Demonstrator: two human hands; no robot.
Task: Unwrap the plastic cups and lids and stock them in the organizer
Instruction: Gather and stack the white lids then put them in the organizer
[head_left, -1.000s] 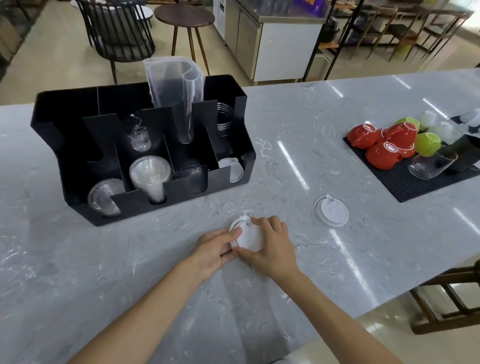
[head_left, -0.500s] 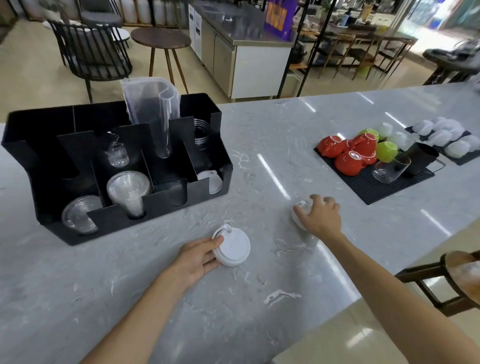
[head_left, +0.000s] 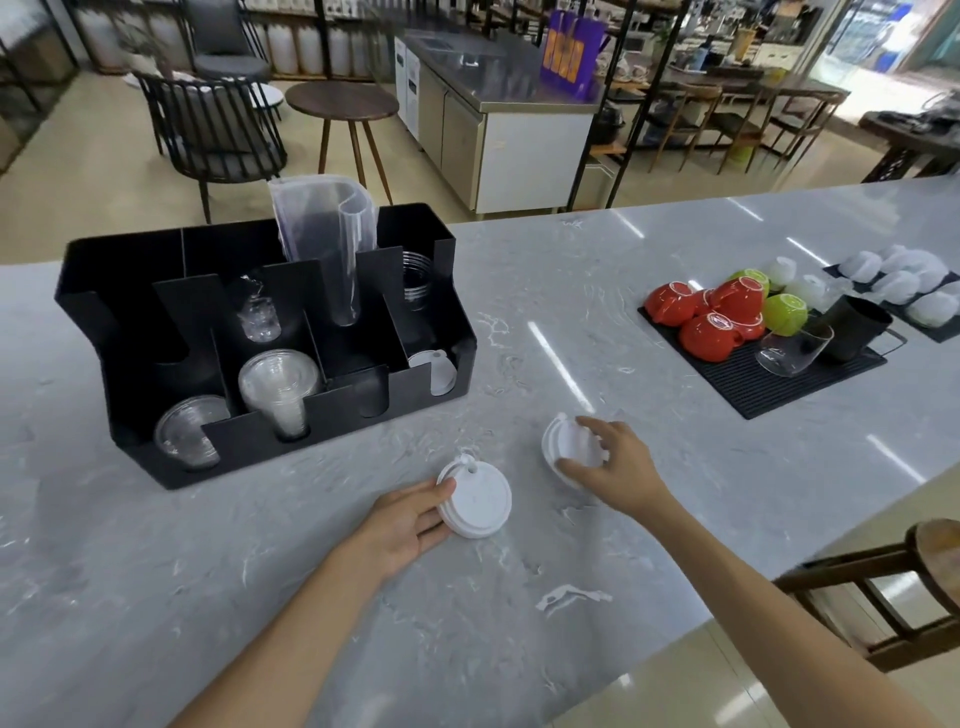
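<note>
A small stack of white lids (head_left: 477, 501) lies on the marble counter, and my left hand (head_left: 410, 519) grips its left edge. My right hand (head_left: 613, 465) holds another white lid (head_left: 558, 449), tilted up off the counter just right of the stack. The black organizer (head_left: 130, 332) stands at the back left. Its front slots hold clear dome lids (head_left: 184, 431), a stack of clear cups (head_left: 280, 384) and white lids (head_left: 434, 371). A clear plastic wrapper (head_left: 324, 234) sticks up from a back slot.
A black mat (head_left: 748, 384) at the right carries red and green cups, a glass and a black pitcher (head_left: 852, 327). A torn scrap of plastic (head_left: 569, 595) lies on the counter near me. A wooden stool (head_left: 914, 577) stands beyond the counter's right edge.
My right hand left the stack, reached right to the single lid and picked it up, bringing it back toward the stack. My left hand stayed on the stack.
</note>
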